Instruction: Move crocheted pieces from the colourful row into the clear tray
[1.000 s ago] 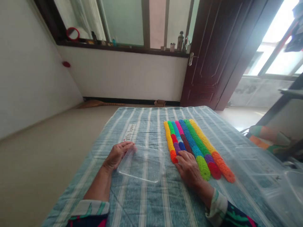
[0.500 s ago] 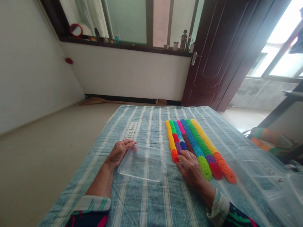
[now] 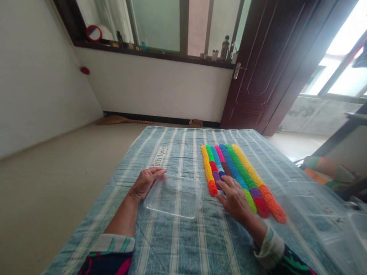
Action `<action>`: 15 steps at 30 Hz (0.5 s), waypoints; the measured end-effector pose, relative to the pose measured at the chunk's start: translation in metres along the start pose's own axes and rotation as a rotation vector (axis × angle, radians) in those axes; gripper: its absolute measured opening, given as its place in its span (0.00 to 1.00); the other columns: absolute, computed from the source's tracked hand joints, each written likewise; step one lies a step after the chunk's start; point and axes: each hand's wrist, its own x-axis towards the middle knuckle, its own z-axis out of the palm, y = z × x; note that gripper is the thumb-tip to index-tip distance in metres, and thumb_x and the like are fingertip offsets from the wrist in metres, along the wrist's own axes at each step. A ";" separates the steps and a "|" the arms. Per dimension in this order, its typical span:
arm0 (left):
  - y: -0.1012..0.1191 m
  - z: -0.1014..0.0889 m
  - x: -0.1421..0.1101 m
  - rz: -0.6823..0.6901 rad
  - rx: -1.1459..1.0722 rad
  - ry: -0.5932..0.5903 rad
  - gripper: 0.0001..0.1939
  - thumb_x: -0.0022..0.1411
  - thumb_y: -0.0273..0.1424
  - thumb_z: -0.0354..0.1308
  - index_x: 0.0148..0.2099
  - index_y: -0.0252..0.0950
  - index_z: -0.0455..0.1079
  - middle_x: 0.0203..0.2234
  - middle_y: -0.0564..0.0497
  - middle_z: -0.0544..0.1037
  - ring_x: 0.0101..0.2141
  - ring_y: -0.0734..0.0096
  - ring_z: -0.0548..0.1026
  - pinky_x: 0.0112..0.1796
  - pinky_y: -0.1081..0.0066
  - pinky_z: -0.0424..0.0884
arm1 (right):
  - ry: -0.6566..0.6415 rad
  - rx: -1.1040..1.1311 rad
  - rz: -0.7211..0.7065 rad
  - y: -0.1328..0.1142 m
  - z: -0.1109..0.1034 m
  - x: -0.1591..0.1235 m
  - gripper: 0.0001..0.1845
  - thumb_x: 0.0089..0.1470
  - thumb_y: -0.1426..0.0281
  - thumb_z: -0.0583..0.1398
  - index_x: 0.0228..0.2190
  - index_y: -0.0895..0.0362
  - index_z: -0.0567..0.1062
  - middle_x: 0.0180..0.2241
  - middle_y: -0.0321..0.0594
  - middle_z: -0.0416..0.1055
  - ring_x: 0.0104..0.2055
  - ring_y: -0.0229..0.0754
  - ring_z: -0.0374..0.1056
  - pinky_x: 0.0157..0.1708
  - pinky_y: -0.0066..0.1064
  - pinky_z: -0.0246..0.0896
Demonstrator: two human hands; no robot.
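Note:
My left hand (image 3: 145, 182) rests on the left rim of a clear shallow plastic tray (image 3: 175, 196), fingers curled over its far corner. My right hand (image 3: 234, 196) lies flat, fingers apart, on the near ends of several rows of coloured ridged discs (image 3: 237, 173). The rows run away from me in yellow, green, red, blue, purple, pink and orange. My fingertips touch the purple, blue and maroon rows; the hand covers part of the green row.
A blue striped cloth (image 3: 183, 236) covers the table. Clear plastic boxes (image 3: 329, 214) stand at the right. A dark door (image 3: 266, 65) and a windowsill with bottles (image 3: 223, 47) lie beyond; bare floor (image 3: 57, 164) is on the left.
My right hand has slid slightly forward and right over the disc rows. The left hand and the tray have stayed put. The camera has tilted a little.

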 end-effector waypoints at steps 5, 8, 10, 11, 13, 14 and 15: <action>0.000 0.000 0.000 -0.014 -0.010 -0.007 0.15 0.45 0.38 0.69 0.34 0.34 0.77 0.23 0.52 0.79 0.25 0.72 0.75 0.28 0.75 0.68 | -0.099 -0.002 -0.030 0.001 -0.010 0.012 0.22 0.49 0.69 0.65 0.47 0.53 0.72 0.54 0.47 0.65 0.59 0.53 0.56 0.56 0.44 0.56; 0.000 0.000 0.000 -0.008 -0.010 -0.008 0.15 0.45 0.38 0.69 0.34 0.34 0.78 0.23 0.52 0.79 0.25 0.72 0.75 0.28 0.75 0.68 | -0.166 -0.014 -0.041 0.000 -0.014 0.023 0.25 0.48 0.68 0.66 0.49 0.54 0.72 0.56 0.47 0.63 0.61 0.54 0.54 0.57 0.45 0.55; 0.000 0.000 0.000 -0.008 -0.003 -0.012 0.15 0.46 0.38 0.69 0.34 0.34 0.77 0.23 0.52 0.79 0.25 0.72 0.75 0.28 0.75 0.68 | -0.220 -0.023 -0.046 -0.002 -0.016 0.031 0.26 0.47 0.67 0.67 0.50 0.54 0.72 0.56 0.48 0.63 0.61 0.54 0.54 0.56 0.46 0.55; 0.000 0.000 0.000 -0.009 -0.002 -0.014 0.15 0.46 0.39 0.69 0.34 0.33 0.77 0.23 0.52 0.79 0.25 0.72 0.75 0.29 0.75 0.69 | -0.250 -0.025 -0.052 -0.002 -0.017 0.035 0.27 0.47 0.67 0.67 0.50 0.55 0.72 0.56 0.49 0.63 0.60 0.55 0.55 0.56 0.46 0.56; 0.000 -0.001 0.000 -0.011 -0.001 -0.016 0.15 0.46 0.39 0.69 0.34 0.33 0.77 0.23 0.52 0.79 0.25 0.72 0.75 0.29 0.75 0.69 | -0.300 -0.025 -0.069 -0.004 -0.019 0.043 0.26 0.45 0.67 0.68 0.48 0.55 0.73 0.54 0.49 0.64 0.59 0.55 0.56 0.54 0.46 0.57; 0.000 -0.001 0.000 -0.012 -0.001 -0.017 0.16 0.46 0.39 0.69 0.34 0.33 0.77 0.23 0.52 0.79 0.25 0.72 0.75 0.29 0.75 0.69 | -0.320 -0.024 -0.078 -0.004 -0.019 0.046 0.26 0.45 0.67 0.68 0.48 0.55 0.74 0.53 0.49 0.64 0.58 0.55 0.57 0.53 0.46 0.58; 0.000 -0.001 0.000 -0.012 -0.002 -0.017 0.16 0.46 0.39 0.69 0.34 0.33 0.77 0.23 0.52 0.79 0.25 0.72 0.75 0.29 0.74 0.69 | -0.335 -0.022 -0.085 -0.004 -0.019 0.048 0.25 0.44 0.67 0.68 0.47 0.55 0.74 0.53 0.48 0.65 0.57 0.55 0.58 0.52 0.46 0.59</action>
